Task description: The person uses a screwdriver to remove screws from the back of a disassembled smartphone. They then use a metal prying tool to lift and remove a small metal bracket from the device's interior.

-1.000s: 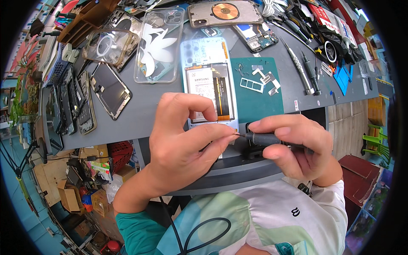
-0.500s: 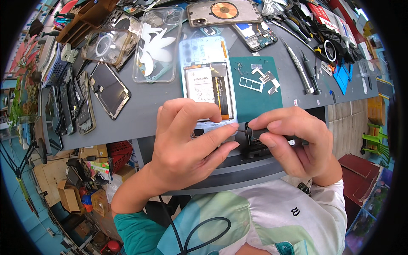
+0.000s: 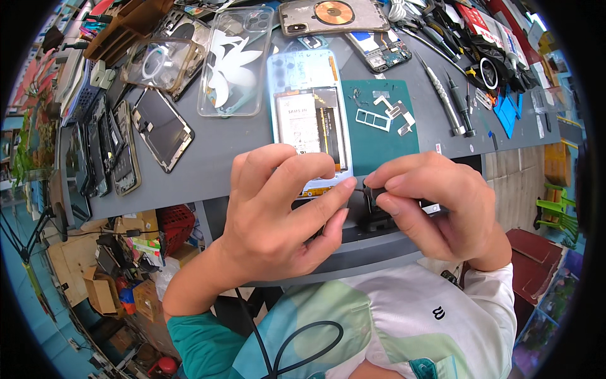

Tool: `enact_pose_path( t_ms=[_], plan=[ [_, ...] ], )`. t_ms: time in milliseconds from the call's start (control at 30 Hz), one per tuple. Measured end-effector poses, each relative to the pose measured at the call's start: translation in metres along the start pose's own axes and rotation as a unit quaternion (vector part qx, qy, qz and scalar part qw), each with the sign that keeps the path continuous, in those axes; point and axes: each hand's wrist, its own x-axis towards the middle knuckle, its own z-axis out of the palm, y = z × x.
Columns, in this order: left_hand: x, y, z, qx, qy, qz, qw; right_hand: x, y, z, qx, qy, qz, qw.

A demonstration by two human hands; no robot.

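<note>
An opened light-blue phone (image 3: 346,136), its white battery (image 3: 297,120) and flex cables showing, lies at the table's near edge. My left hand (image 3: 265,221) is over its lower end, fingers bent and apart, with nothing visible in them. One left fingertip comes close to a thin dark shaft by the phone's lower right corner. My right hand (image 3: 442,202) pinches a small dark tool (image 3: 374,190) from which that shaft seems to extend; fingers cover most of it, so its kind is unclear.
On the green mat (image 3: 379,148) sit a white SIM tray (image 3: 373,119), metal plates and tiny screws. Two screwdrivers (image 3: 445,101) lie to the right. A clear phone case (image 3: 232,107), a loose screen (image 3: 163,129) and several phone frames are left. An open drawer (image 3: 353,252) juts below the table edge.
My right fingers have closed in further over the small dark tool, so less of it shows. My left hand's lower finger has drawn back slightly to the left.
</note>
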Motion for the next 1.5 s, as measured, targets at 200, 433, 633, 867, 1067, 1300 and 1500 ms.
enact_pose_path(
  t_ms=[200, 433, 633, 867, 1067, 1300, 1500],
  plan=[
    [0.002, -0.005, -0.012, 0.003, -0.011, 0.006, 1.000, 0.025, -0.015, -0.008, -0.085, -0.082, -0.041, 0.992],
    [-0.028, -0.021, -0.023, 0.167, 0.039, 0.065, 0.983, 0.059, -0.034, -0.028, -0.187, -0.226, -0.060, 0.954],
    [-0.036, -0.035, 0.011, 0.253, 0.129, 0.188, 0.940, 0.056, -0.021, -0.014, -0.198, -0.154, -0.075, 0.965],
    [-0.027, -0.034, 0.016, 0.220, 0.116, 0.228, 0.941, 0.056, -0.031, -0.018, -0.246, -0.158, -0.026, 0.956],
    [-0.031, -0.038, 0.022, 0.227, 0.125, 0.234, 0.937, 0.053, -0.031, -0.013, -0.262, -0.143, 0.023, 0.954],
    [-0.032, -0.039, 0.026, 0.230, 0.148, 0.234, 0.933, 0.047, -0.027, -0.014, -0.253, -0.163, 0.027, 0.953],
    [-0.031, -0.039, 0.022, 0.247, 0.135, 0.239, 0.929, 0.055, -0.026, -0.007, -0.165, -0.132, 0.014, 0.977]
  ],
)
